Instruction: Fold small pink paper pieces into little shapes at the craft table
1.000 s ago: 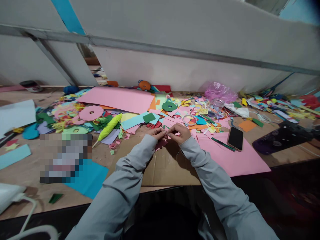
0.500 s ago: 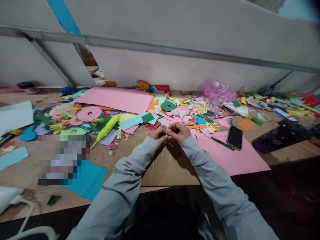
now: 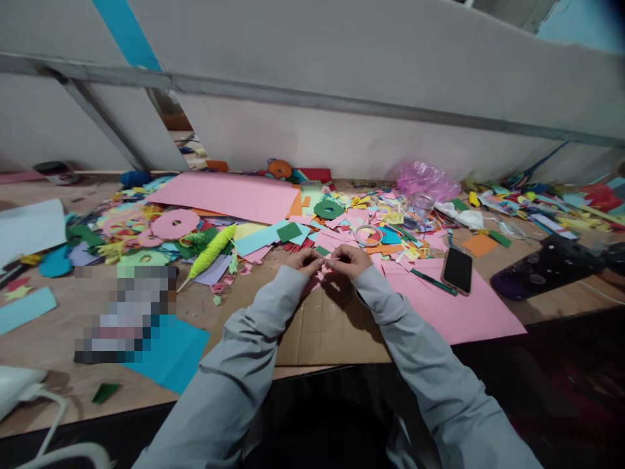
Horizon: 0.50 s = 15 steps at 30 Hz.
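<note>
Over a brown cardboard sheet (image 3: 332, 332), my left hand (image 3: 303, 262) and my right hand (image 3: 350, 262) face each other with thumbs and fingers pinched. Between the fingertips is a small pink paper piece (image 3: 328, 261), mostly covered by the fingers, so its shape cannot be made out. Just beyond the hands lies a small green paper piece (image 3: 322, 251). Pink scraps (image 3: 317, 281) show on the cardboard beneath the left fingers. A roll of tape (image 3: 368, 235) lies past my right hand.
A pink sheet (image 3: 469, 312) to the right bears a phone (image 3: 458, 270) and a green pen (image 3: 433, 281). Farther right lies a dark bottle (image 3: 541, 267). A yellow-green yarn bundle (image 3: 212, 253) is at left. Coloured paper scraps spread along the back, before a white partition (image 3: 317, 137).
My fingertips have shifted slightly around the pink paper piece, and the left hand has drawn a little to the left. Elsewhere the view has only shifted slightly.
</note>
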Motion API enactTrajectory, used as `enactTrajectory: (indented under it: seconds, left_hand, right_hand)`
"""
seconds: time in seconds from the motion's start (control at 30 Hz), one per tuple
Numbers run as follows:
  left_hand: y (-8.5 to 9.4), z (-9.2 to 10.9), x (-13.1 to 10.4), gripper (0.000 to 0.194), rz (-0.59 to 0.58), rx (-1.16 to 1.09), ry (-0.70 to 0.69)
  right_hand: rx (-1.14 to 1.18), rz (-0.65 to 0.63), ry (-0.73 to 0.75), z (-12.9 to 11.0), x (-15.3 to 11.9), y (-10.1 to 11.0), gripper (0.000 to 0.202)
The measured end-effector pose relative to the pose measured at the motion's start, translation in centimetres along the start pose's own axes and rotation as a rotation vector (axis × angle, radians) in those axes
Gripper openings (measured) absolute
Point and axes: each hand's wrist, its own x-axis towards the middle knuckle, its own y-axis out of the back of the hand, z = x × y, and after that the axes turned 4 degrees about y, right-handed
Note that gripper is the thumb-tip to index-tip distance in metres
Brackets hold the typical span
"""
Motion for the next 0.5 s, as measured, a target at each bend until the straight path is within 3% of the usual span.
enactTrajectory:
  seconds: [0.1, 0.27, 0.5]
  left_hand:
    - [-0.03, 0.16, 0.03, 0.030, 0.003, -0.045, 0.001]
    - [-0.41, 0.19, 0.02, 0.036, -0.022, -0.028, -0.003]
    - [-0.54, -0.03, -0.01, 0.028, -0.033, 0.032, -0.141]
  right_hand:
    - [0.071, -0.054, -0.014, 0.33, 0.09, -0.06, 0.030]
    - [0.199, 0.001, -0.045, 0.61, 0.26, -0.18, 0.035]
    - [0.154, -0.039, -0.072, 0.73, 0.03, -0.50, 0.035]
